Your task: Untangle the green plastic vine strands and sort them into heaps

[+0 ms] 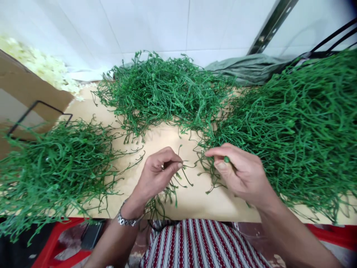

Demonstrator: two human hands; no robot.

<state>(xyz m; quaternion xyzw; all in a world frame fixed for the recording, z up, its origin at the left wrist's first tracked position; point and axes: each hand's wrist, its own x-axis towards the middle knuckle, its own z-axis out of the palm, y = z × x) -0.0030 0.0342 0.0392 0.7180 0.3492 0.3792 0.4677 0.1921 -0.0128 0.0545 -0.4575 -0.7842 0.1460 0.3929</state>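
Note:
My left hand (pixel 159 172), wearing a metal watch (pixel 126 216), is closed in a pinch at the middle of the table. Between its thumb and forefinger is a thin green artificial sprig (pixel 187 178), its branching tips spread to the right. Further right, my right hand (pixel 240 172) is also closed, with the forefinger stretched out to the left. A green stem (pixel 227 159) shows its rounded end between thumb and fingers; the rest is hidden in the hand. Under my left wrist, at the table's front edge, lies a small bunch of sprigs (pixel 157 208).
Green sprigs are heaped at the left (pixel 69 163), the back (pixel 167 89) and the right (pixel 312 134) of the tan table (pixel 195 203). A cardboard box (pixel 44 89), a black wire frame (pixel 39 102) and pale flowers (pixel 41 63) stand back left. A white wall (pixel 156 26) closes the back.

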